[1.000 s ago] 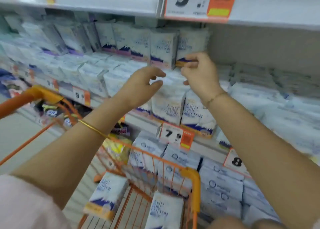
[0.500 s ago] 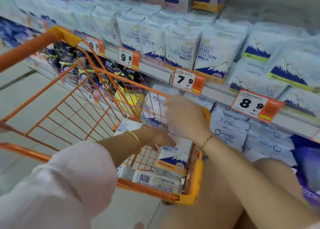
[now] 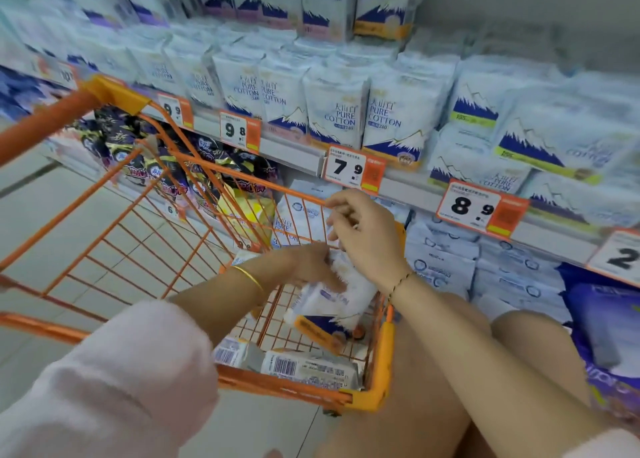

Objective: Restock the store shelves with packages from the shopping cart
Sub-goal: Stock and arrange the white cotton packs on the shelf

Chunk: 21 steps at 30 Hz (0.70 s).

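Observation:
Both my hands reach into the orange wire shopping cart [image 3: 381,360]. My left hand [image 3: 304,267] presses on a white and blue "Pure Cotton" package [image 3: 332,305] that is tilted up off the cart floor. My right hand [image 3: 363,232] closes on the top of that same package. Two more packages [image 3: 311,367] lie flat at the cart's near edge, barcodes up. Another one [image 3: 287,225] leans against the far wall of the cart. The shelf [image 3: 405,180] above the cart holds rows of matching packages [image 3: 394,121].
Orange price tags [image 3: 353,170] hang along the shelf edge. Dark purple packets [image 3: 166,159] and pale blue packs [image 3: 446,267] fill the lower shelf behind the cart. My bare knees [image 3: 519,353] are at the lower right. Tiled floor [image 3: 52,208] lies to the left.
My hands came down from the upper shelf into the cart. The package under them has been tipped up from the cart floor, and my right hand now grips its top.

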Tool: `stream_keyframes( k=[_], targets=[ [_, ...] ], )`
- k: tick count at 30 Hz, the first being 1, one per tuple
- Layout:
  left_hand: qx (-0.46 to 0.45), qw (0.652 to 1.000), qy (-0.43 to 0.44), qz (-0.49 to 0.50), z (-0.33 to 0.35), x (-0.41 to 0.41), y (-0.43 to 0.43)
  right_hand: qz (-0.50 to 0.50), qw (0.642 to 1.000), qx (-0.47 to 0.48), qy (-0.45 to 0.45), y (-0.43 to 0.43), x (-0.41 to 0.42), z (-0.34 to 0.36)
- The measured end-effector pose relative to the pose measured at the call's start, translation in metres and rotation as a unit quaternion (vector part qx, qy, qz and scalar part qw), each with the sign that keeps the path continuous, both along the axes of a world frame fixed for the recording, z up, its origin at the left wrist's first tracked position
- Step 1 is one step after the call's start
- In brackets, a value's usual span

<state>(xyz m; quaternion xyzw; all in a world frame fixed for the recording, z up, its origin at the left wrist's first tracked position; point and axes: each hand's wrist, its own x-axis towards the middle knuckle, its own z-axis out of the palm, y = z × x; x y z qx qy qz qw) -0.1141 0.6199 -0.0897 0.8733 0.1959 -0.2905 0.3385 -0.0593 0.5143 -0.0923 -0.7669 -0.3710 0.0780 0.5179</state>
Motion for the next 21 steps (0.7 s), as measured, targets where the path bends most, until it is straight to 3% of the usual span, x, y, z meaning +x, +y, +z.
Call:
stream_keyframes(
  k=[3,4,6,8,11,16,18,21],
  targets=[
    [0.058,0.994,-0.045,-0.078,0.038,-0.003,0.036,-0.035,0.996,0.084,-0.005,-0.011,0.004,0.017],
    [0.046,0.993,-0.076,-0.082,0.057,-0.005,0.047,-0.052,0.993,0.104,-0.014,-0.014,0.008,0.026],
    [-0.07,0.986,-0.151,-0.029,0.093,-0.01,0.067,-0.061,0.992,0.111,-0.001,-0.018,0.017,0.049],
    [-0.181,0.959,-0.218,0.017,0.121,-0.008,0.078,-0.031,0.995,0.078,0.059,-0.019,0.026,0.075],
    [-0.193,0.921,-0.334,0.045,0.144,0.012,0.08,0.003,0.992,0.049,0.114,-0.016,0.041,0.108],
    [-0.254,0.848,-0.449,0.122,0.166,0.062,0.077,-0.025,0.995,0.052,0.08,-0.001,0.084,0.149],
    [-0.212,0.835,-0.483,0.155,0.163,0.087,0.084,-0.054,0.988,0.097,0.109,0.013,0.111,0.161],
    [0.007,0.867,-0.482,0.122,0.153,0.116,0.089,-0.12,0.971,0.149,0.14,0.038,0.157,0.166]
  ],
)
